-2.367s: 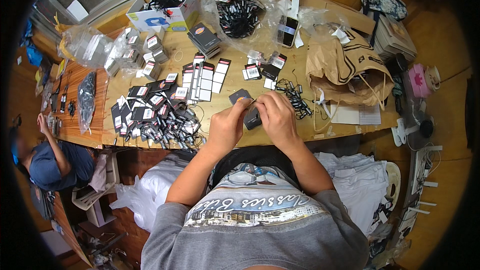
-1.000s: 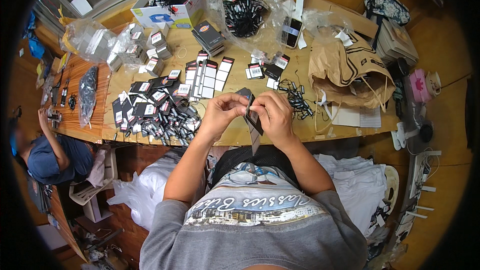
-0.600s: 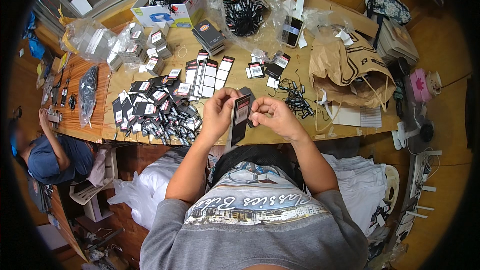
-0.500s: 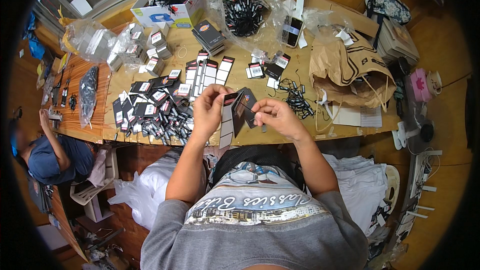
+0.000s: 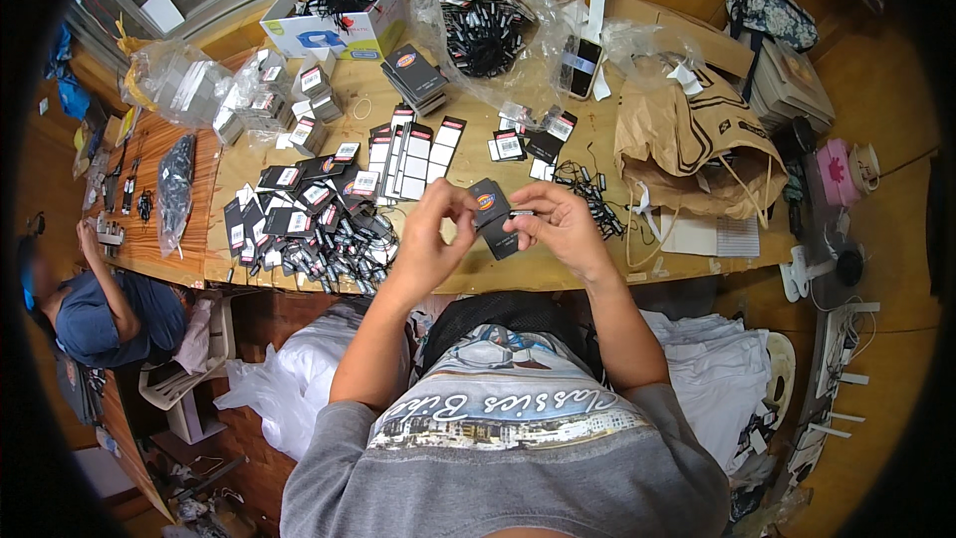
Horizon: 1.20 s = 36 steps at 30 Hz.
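Note:
Between my hands, above the table's near edge, are black cardboard hang tags (image 5: 501, 239), the upper one with an orange-and-blue emblem. My left hand (image 5: 438, 234) is closed, thumb and forefinger pinched at the tags' left edge. On their right side, my right hand (image 5: 556, 227) pinches a small dark tag fastener (image 5: 520, 213) with a pale end; its string is too thin to follow. A heap of finished-looking black tags (image 5: 309, 194) with barcode stickers and fasteners lies left of my left hand. Beyond it are long tag strips (image 5: 413, 159) with white panels. Loose black fasteners (image 5: 588, 197) lie beyond my right hand.
Farther back stand a stack of black tags (image 5: 414, 80), a carton (image 5: 344, 25) of black strings and a clear bag (image 5: 488, 30) of fasteners. A phone (image 5: 580, 66) and brown paper bag (image 5: 687, 134) are at right. Another person (image 5: 110, 309) sits at far left.
The tags have turned so the emblem faces up, and the white-panelled strip no longer shows in my left hand. My left hand has shifted slightly right and toward me.

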{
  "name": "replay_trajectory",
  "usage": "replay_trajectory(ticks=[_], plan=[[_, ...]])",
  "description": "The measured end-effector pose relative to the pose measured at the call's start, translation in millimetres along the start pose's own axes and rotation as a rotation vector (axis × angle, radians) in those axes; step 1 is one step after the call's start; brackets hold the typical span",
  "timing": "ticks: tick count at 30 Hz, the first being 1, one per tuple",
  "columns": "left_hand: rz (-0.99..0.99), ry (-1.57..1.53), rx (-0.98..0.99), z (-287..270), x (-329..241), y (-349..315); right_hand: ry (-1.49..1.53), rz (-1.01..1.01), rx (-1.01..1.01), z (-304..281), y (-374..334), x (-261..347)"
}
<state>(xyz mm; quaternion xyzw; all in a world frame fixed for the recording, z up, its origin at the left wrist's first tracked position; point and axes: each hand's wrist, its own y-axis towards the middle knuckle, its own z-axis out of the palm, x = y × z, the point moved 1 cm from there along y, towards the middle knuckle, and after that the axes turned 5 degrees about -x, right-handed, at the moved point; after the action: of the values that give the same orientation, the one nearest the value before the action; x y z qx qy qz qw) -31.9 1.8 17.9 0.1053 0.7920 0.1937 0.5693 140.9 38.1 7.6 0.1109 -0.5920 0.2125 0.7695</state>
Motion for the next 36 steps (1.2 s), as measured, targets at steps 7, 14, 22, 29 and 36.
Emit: replay_trajectory(ticks=[7, 14, 22, 29, 36], plan=[[-0.233, -0.503, -0.194, 23, 1, -7, -0.12, 0.01, 0.08, 8, -2, -1], [-0.487, -1.044, -0.25, 8, 11, -3, -0.163, -0.04, 0.013, 6, -7, -2], [-0.456, -0.501, -0.111, 7, 0, -9, 0.067, -0.063, -0.029, 5, -8, 7], [-0.356, -0.463, -0.037, 13, -5, -9, -0.012, -0.115, -0.093, 8, -9, 7], [-0.328, -0.332, -0.065, 14, -10, -10, -0.099, -0.123, -0.136, 10, -13, 11]])
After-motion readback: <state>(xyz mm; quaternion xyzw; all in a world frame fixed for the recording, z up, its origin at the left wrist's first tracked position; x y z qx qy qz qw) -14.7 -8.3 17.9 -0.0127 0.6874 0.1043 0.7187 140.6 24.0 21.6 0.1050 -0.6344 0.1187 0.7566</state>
